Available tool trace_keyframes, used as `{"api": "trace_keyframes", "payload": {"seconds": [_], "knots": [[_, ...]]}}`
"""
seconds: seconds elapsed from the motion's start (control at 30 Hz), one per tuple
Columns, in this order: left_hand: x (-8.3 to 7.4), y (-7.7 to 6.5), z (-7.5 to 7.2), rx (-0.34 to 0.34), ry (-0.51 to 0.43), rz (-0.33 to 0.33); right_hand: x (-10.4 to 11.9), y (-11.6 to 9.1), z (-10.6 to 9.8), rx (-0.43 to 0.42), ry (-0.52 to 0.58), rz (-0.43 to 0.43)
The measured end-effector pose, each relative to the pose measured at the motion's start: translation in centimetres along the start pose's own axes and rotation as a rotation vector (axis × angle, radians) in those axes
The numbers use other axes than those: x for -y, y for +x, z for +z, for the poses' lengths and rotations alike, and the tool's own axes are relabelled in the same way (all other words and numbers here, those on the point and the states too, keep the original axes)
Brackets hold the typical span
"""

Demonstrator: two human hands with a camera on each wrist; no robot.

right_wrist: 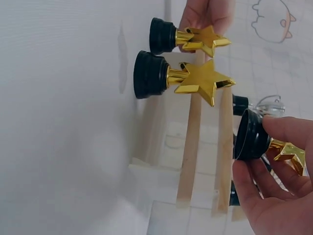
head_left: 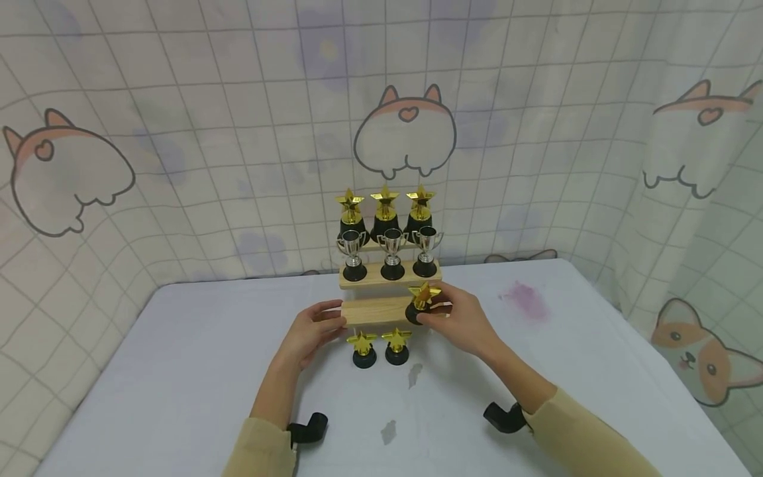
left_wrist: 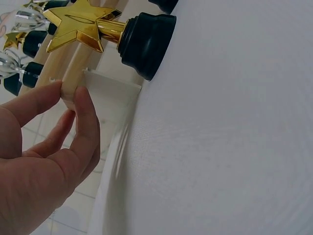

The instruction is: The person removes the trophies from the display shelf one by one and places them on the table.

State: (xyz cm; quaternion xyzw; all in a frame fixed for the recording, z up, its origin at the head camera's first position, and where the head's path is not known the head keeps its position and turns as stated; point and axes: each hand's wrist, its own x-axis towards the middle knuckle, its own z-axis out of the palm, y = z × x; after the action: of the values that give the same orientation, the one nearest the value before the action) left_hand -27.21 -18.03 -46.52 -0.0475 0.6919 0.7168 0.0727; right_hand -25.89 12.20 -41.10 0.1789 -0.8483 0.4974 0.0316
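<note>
My right hand [head_left: 465, 322] pinches a gold star trophy [head_left: 424, 295] by its black base, over the right end of the lowest wooden shelf board [head_left: 374, 311]. In the right wrist view the trophy's base [right_wrist: 252, 134] is tipped and stands apart from the boards. The thumb and fingers of my left hand [left_wrist: 54, 152] pinch the left end of that lowest board [left_wrist: 73, 76]. Two more star trophies [head_left: 363, 348] [head_left: 397, 345] stand upright on the table in front of the board.
Three silver cup trophies [head_left: 392, 252] stand on the middle board [head_left: 375, 281]. On the top tier behind them are three larger gold star trophies [head_left: 385, 209]. A white cloth covers the table [head_left: 203, 358], and a patterned curtain [head_left: 238, 132] hangs behind.
</note>
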Motion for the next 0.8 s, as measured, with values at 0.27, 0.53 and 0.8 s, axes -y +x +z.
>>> {"api": "trace_keyframes", "payload": {"seconds": [0.27, 0.53, 0.8], "knots": [[0.2, 0.3, 0.1, -0.005, -0.006, 0.002, -0.9, -1.2, -1.0, 0.008, -0.031, -0.025], [0.1, 0.3, 0.4, -0.005, -0.009, -0.001, -2.0, -2.1, -1.3, 0.025, -0.052, -0.006], [0.4, 0.4, 0.2, -0.028, -0.008, -0.003, -2.7, -2.8, -0.8, 0.078, -0.037, 0.014]]}}
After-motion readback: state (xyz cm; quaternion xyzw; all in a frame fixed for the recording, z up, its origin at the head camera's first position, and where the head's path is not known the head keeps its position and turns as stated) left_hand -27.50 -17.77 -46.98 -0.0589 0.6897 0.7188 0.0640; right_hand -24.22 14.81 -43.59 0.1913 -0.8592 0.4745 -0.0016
